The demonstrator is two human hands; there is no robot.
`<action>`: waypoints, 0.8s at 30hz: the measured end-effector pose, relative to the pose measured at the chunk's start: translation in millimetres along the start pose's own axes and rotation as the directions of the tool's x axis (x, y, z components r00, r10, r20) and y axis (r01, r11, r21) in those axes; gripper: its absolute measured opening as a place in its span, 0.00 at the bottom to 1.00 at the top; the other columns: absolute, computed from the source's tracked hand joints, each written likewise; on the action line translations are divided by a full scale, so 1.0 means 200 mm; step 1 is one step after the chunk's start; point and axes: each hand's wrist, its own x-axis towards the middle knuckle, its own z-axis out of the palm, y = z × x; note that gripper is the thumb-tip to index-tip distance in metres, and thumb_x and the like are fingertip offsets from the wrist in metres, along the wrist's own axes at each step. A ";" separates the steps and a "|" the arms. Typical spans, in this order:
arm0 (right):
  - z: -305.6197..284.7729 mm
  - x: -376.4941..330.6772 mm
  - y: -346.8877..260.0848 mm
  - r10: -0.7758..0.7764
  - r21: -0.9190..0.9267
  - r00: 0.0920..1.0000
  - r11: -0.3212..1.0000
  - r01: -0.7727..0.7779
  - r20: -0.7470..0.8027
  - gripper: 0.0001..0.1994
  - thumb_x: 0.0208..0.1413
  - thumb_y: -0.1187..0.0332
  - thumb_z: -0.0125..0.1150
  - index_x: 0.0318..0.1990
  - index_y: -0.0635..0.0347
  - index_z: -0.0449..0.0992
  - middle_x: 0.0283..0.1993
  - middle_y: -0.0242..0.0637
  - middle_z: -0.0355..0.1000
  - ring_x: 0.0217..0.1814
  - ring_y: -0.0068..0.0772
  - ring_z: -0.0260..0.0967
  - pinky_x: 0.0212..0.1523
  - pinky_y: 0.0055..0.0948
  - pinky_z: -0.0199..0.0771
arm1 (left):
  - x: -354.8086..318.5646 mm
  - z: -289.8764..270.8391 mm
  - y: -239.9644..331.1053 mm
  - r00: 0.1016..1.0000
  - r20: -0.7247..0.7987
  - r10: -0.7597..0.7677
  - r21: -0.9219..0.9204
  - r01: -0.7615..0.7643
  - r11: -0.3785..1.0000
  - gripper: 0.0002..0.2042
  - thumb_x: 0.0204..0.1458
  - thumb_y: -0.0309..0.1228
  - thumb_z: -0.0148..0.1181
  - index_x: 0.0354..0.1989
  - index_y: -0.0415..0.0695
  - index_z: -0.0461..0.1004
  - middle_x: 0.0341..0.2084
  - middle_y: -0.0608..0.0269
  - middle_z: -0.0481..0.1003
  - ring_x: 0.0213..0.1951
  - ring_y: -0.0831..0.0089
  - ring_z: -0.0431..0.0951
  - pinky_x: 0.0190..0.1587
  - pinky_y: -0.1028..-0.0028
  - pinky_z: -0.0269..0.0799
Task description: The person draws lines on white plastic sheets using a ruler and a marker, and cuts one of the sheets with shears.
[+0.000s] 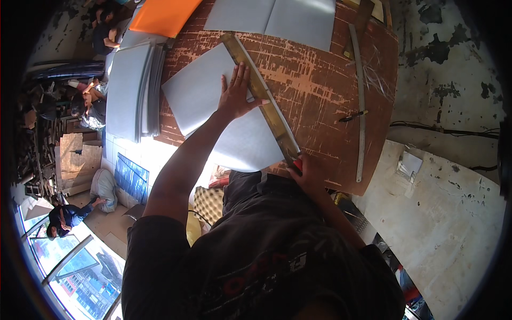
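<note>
My left hand (236,97) lies spread on a light grey sheet (194,88), its fingers and thumb pressing a worn brownish straightedge (276,124). The straightedge runs slantwise along the sheet's right edge, with a thin pale strip showing beyond it. At its near end my right hand (310,173) is closed around a red-handled cutter (298,164). The cutter's blade is too small to make out. Beneath them is a brown tabletop (325,85), scored with many pale cut marks.
A stack of grey sheets (128,90) stands at the left, an orange sheet (162,17) and more grey sheets (301,22) at the back. On the right lie a long metal strip (360,106) and a slim black tool (353,116). Other people (66,218) sit at the far left.
</note>
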 end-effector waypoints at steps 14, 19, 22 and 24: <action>-0.09 0.06 0.01 0.146 0.231 0.987 0.965 -0.127 -0.069 0.23 0.59 0.52 0.67 0.49 0.62 0.69 0.36 0.50 0.74 0.37 0.55 0.75 0.39 0.47 0.75 | 0.05 -0.09 0.03 0.988 0.154 -0.018 -0.037 0.024 0.999 0.70 0.39 0.72 0.67 0.78 0.39 0.30 0.79 0.46 0.32 0.79 0.55 0.29 0.76 0.40 0.30; -0.23 0.30 -0.09 0.059 0.248 0.989 0.968 -0.024 -0.134 0.17 0.63 0.59 0.63 0.46 0.63 0.68 0.33 0.48 0.73 0.33 0.51 0.76 0.34 0.44 0.75 | 0.09 -0.16 0.08 0.960 0.243 -0.140 0.014 0.141 0.990 0.77 0.29 0.70 0.74 0.77 0.36 0.28 0.78 0.44 0.30 0.79 0.52 0.26 0.74 0.35 0.29; -0.30 0.49 -0.13 -0.013 0.331 0.986 0.941 0.068 -0.165 0.12 0.68 0.63 0.57 0.46 0.63 0.66 0.30 0.46 0.72 0.30 0.45 0.75 0.32 0.41 0.75 | 0.11 -0.17 0.08 0.963 0.222 -0.152 0.057 0.143 0.988 0.81 0.24 0.71 0.75 0.77 0.34 0.27 0.78 0.42 0.29 0.79 0.50 0.25 0.73 0.31 0.29; -0.33 0.63 -0.15 -0.033 0.356 0.987 0.931 0.087 -0.155 0.10 0.70 0.66 0.54 0.46 0.64 0.66 0.29 0.45 0.71 0.28 0.42 0.74 0.30 0.39 0.75 | 0.12 -0.17 0.07 0.963 0.232 -0.136 0.032 0.132 0.991 0.82 0.23 0.72 0.75 0.77 0.34 0.27 0.78 0.40 0.28 0.79 0.49 0.25 0.72 0.30 0.29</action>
